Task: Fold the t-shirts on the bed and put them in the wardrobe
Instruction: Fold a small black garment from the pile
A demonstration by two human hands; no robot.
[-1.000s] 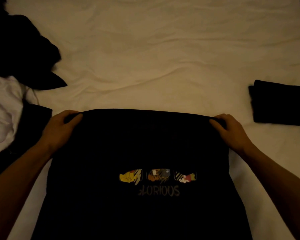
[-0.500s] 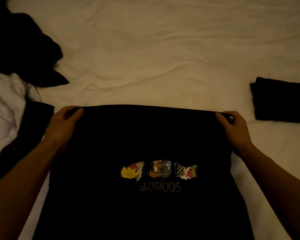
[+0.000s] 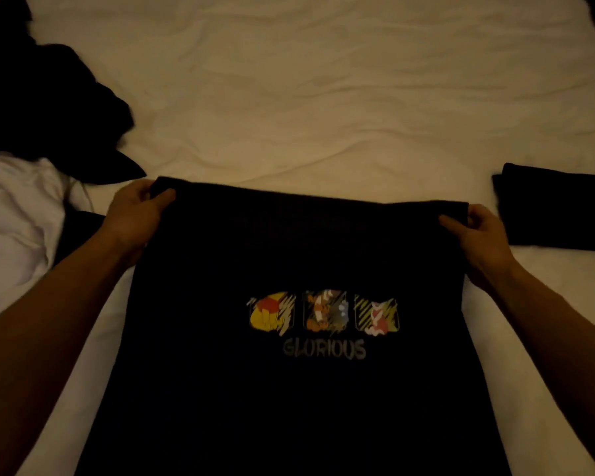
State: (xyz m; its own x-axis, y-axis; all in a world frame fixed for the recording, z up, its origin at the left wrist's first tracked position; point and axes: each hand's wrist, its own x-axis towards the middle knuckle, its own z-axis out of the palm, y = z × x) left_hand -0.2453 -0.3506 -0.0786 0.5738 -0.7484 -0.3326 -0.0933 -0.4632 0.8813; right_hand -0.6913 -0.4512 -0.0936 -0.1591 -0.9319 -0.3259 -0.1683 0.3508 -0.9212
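A black t-shirt [image 3: 299,400] with a colourful print and the word GLORIOUS lies spread before me on the bed [image 3: 323,108], its far edge stretched straight. My left hand [image 3: 136,214] pinches the far left corner of that edge. At the far right corner my right hand [image 3: 478,235] pinches the cloth between thumb and fingers. The shirt's near end runs out of view at the bottom.
A folded black garment [image 3: 560,211] lies on the sheet at the right. At the left sits a heap of unfolded clothes: a black piece [image 3: 42,111] on top and a white one [image 3: 14,221] below. The rumpled white sheet stretches beyond the shirt.
Both hands have carried the shirt's far edge a little further away across the bed, the left corner more than the right. The grip is unchanged.
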